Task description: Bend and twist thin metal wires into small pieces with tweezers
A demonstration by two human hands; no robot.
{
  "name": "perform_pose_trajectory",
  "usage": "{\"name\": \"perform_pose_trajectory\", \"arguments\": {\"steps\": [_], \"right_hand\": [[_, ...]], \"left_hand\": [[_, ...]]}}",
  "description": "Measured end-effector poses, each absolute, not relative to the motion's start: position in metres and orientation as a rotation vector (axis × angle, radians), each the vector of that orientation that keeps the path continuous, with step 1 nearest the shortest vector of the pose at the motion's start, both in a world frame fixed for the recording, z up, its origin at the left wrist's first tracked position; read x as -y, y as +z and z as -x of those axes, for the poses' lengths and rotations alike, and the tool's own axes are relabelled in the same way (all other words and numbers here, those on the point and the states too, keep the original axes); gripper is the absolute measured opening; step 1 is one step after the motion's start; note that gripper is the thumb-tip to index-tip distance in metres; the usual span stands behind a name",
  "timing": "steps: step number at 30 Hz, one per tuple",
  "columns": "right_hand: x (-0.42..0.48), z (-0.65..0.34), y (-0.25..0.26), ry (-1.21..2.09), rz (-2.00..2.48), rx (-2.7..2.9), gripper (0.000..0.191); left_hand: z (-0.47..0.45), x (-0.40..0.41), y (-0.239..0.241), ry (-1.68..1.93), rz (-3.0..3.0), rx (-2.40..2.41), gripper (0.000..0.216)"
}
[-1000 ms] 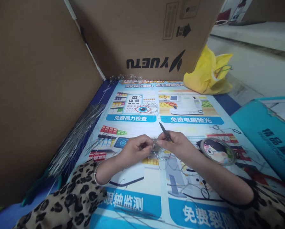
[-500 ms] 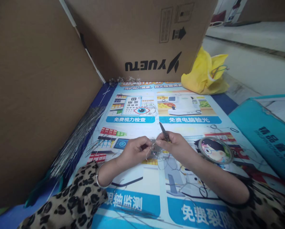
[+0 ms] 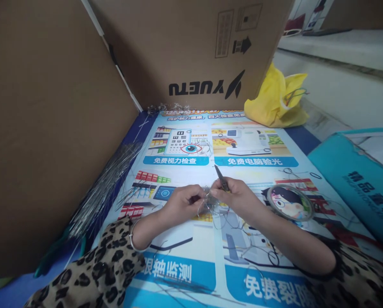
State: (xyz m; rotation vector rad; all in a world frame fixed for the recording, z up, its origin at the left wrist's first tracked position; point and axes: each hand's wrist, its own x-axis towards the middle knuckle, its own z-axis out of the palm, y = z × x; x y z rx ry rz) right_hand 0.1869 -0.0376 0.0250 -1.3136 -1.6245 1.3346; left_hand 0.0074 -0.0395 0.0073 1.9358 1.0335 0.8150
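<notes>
Over the middle of the printed poster (image 3: 202,239), my left hand (image 3: 188,202) pinches one side of a small tangle of thin wire (image 3: 212,204). Facing it, my right hand (image 3: 231,193) has thumb and finger on the other side of the wire. A dark, pointed tool (image 3: 221,174), like the blades of small scissors or pliers, sticks up out of the right hand; its handles are hidden in the palm. Loose wire loops (image 3: 271,256) lie on the poster below the right forearm. The fine detail of the wire between the fingertips is too small to make out.
A bundle of straight wires (image 3: 104,190) lies along the left edge. Cardboard panels (image 3: 191,47) stand at the back and left. A roll of tape (image 3: 290,203) lies right of my hand. A yellow bag (image 3: 275,102) and a teal box (image 3: 358,179) are farther right.
Both hands stay at nearly the same place, with the wire and the pointed tool still held. The whole view has shifted very slightly.
</notes>
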Motion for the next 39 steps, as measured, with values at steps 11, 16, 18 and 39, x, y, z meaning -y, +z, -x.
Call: {"name": "perform_pose_trajectory", "arguments": {"steps": [11,16,18,39], "right_hand": [[0.037,-0.186,0.024,1.322,1.335,1.621,0.017],[0.037,-0.185,0.024,1.331,1.33,1.587,0.017],[0.038,-0.185,0.025,1.336,1.323,1.574,0.017],[0.038,-0.186,0.024,1.426,1.269,1.513,0.016]], "left_hand": [[-0.008,0.04,0.007,0.831,-1.912,-1.032,0.009],[-0.008,0.04,0.008,0.813,-1.922,-1.046,0.005],[-0.008,0.04,0.009,0.806,-1.953,-1.045,0.006],[-0.003,0.038,0.02,0.756,-2.306,-0.997,0.011]]}}
